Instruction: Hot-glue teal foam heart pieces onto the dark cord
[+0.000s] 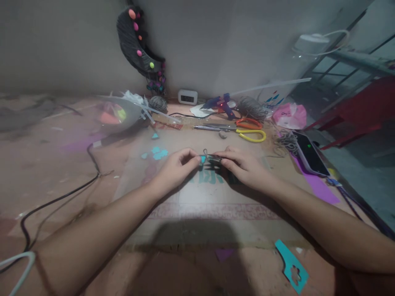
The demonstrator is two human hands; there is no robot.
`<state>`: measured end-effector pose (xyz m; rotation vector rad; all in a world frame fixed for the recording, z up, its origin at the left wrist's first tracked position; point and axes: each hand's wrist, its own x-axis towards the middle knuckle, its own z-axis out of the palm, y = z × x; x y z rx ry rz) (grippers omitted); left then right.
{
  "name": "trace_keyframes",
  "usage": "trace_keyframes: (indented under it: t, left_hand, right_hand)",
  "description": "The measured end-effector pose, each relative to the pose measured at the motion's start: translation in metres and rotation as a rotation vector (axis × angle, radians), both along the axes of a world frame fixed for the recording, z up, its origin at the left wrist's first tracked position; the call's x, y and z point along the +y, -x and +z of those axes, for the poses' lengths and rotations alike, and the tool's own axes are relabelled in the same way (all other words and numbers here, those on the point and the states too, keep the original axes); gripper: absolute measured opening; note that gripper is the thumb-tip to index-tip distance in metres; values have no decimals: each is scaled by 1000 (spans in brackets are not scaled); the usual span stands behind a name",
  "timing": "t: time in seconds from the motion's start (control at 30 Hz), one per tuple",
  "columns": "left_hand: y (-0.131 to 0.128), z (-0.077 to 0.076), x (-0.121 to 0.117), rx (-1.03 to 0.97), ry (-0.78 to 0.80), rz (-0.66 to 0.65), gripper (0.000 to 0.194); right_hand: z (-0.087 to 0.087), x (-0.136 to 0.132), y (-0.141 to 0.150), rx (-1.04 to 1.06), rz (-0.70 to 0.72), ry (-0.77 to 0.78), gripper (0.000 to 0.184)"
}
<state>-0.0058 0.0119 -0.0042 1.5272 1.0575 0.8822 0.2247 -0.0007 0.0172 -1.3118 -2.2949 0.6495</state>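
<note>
Over the cardboard sheet, my left hand (180, 164) pinches a small teal foam piece (203, 159) between thumb and forefinger. A thin grey loop of yarn (205, 152) rises right beside it. My right hand (242, 166) faces it from the right, thumb and fingers closed on a small dark object (214, 158). Its shape is too small and blurred to name. The two hands are a short gap apart. Several teal flower cutouts (159, 153) lie to the left of my left hand.
Scissors (251, 133) with orange and yellow handles lie behind the hands, near a glue gun (226, 106) and grey yarn (251, 107). A phone (311, 154) rests at right. A punched teal strip (291, 267) lies in front. A black cable (58, 198) crosses the left side.
</note>
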Motion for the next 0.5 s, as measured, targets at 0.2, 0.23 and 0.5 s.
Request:
trace_keyframes:
  t: [0.2, 0.23, 0.5]
  left_hand:
    - [1, 2, -1, 26, -18, -41, 21]
    - [1, 2, -1, 31, -20, -45, 21]
    - [0, 4, -1, 59, -31, -75, 21]
  right_hand:
    - [-3, -1, 2, -5, 22, -17, 37]
    - [-3, -1, 2, -7, 33, -32, 37]
    - [-6, 1, 0, -60, 59, -124, 38]
